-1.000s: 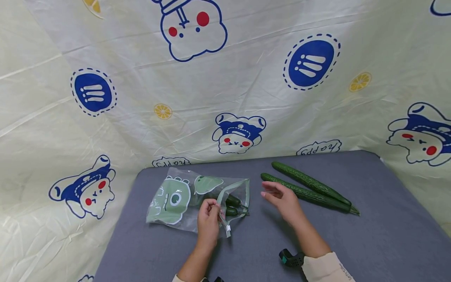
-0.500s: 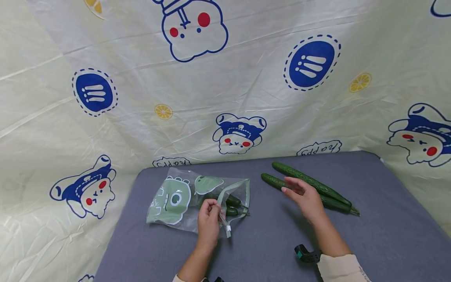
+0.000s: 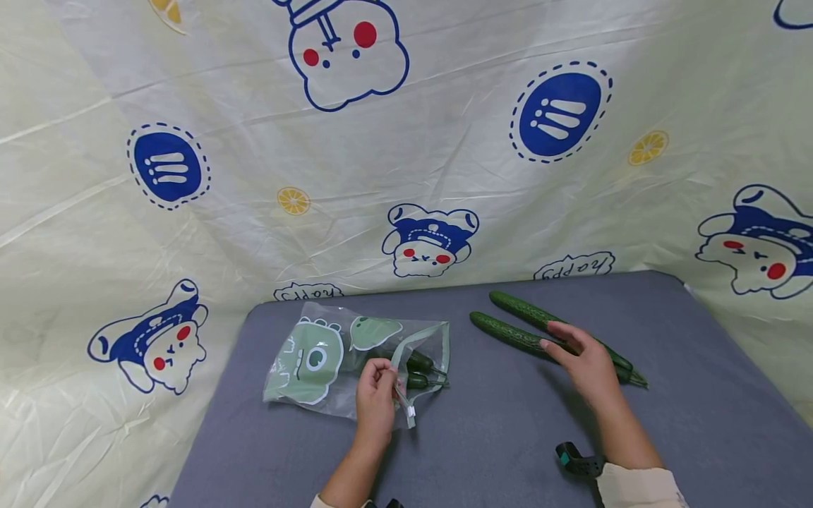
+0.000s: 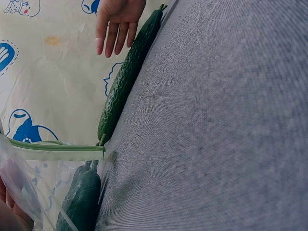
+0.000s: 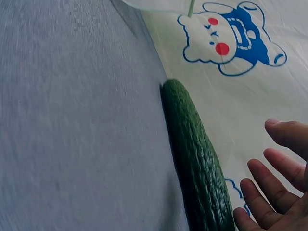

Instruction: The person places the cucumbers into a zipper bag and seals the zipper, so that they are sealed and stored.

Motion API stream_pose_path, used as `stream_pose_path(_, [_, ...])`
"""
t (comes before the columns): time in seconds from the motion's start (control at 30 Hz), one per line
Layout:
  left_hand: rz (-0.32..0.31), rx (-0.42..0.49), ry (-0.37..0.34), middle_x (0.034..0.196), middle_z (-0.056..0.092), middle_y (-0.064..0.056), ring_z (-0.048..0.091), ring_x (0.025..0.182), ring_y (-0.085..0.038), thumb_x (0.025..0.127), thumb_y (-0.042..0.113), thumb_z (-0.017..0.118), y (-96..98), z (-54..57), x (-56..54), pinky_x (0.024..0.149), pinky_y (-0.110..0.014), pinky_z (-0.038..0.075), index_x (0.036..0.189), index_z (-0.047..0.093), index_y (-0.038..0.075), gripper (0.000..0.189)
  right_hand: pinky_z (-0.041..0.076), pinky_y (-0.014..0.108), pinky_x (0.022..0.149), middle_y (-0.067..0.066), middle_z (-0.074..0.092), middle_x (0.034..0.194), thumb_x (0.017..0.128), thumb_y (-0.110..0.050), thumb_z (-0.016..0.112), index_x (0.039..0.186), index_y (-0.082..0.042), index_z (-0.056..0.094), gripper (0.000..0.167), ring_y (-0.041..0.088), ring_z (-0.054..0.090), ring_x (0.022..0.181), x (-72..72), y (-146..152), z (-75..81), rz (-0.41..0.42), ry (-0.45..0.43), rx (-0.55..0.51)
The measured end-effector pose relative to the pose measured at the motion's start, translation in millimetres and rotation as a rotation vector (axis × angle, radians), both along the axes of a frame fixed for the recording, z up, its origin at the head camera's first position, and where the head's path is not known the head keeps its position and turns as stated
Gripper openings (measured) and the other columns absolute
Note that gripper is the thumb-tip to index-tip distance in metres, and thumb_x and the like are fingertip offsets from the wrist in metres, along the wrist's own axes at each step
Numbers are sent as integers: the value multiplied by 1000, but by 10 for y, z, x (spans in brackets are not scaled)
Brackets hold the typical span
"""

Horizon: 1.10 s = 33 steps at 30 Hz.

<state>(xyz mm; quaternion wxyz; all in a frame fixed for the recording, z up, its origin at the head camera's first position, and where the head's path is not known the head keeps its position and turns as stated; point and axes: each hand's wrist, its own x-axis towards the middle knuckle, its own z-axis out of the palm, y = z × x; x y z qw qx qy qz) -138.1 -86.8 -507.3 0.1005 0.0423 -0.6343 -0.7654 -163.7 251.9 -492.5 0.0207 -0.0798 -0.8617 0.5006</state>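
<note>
My left hand [image 3: 376, 398] pinches the edge of a clear zip bag [image 3: 368, 328] printed with a green cartoon, near its opening. Inside the bag lie dark green cucumbers [image 3: 418, 362], their stem ends toward the mouth; the left wrist view shows these bagged cucumbers [image 4: 84, 197] through the plastic. To the right, two long cucumbers lie side by side on the table, a nearer one [image 3: 504, 330] and a farther one [image 3: 517, 305]. Over their middle hovers my right hand [image 3: 587, 363], fingers spread and holding nothing. In the right wrist view a cucumber [image 5: 195, 154] lies beside those fingers.
A grey cloth-covered table [image 3: 483, 444] lies beneath everything. Behind it hangs a pale sheet [image 3: 356, 162] with cartoon prints. The bag's slider [image 3: 410, 412] sits at its near corner. A black band [image 3: 579, 462] is on my right wrist.
My right hand has moved right, away from the bag's side to over the loose cucumbers. The left hand, the bag and the cucumbers stay where they were.
</note>
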Motion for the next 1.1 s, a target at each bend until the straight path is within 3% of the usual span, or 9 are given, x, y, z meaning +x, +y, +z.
stream_pose_path(0.47, [3, 15, -9, 71, 53, -3, 55, 57, -10, 95, 0, 52, -1, 4, 0, 52, -19, 46, 98, 49, -14, 15, 44, 65, 97, 25, 43, 155, 98, -55, 57, 154, -8, 40, 75, 52, 34, 141, 48, 347, -49, 95, -45, 181])
stream_pose_path(0.8, [-5, 23, -8, 71, 53, -5, 55, 58, -11, 96, 0, 53, -14, 3, -7, 53, -19, 45, 100, 48, -15, 17, 45, 64, 92, 29, 49, 146, 99, -47, 61, 149, -1, 44, 70, 53, 42, 132, 108, 500, -101, 124, -67, 300])
stream_pose_path(1.1, [-9, 17, -22, 72, 52, -6, 54, 59, -11, 97, 1, 52, -9, 8, -1, 54, -19, 45, 100, 47, -15, 17, 42, 68, 94, 31, 41, 152, 95, -53, 62, 148, -4, 46, 75, 56, 38, 133, 168, 620, -143, 167, -103, 304])
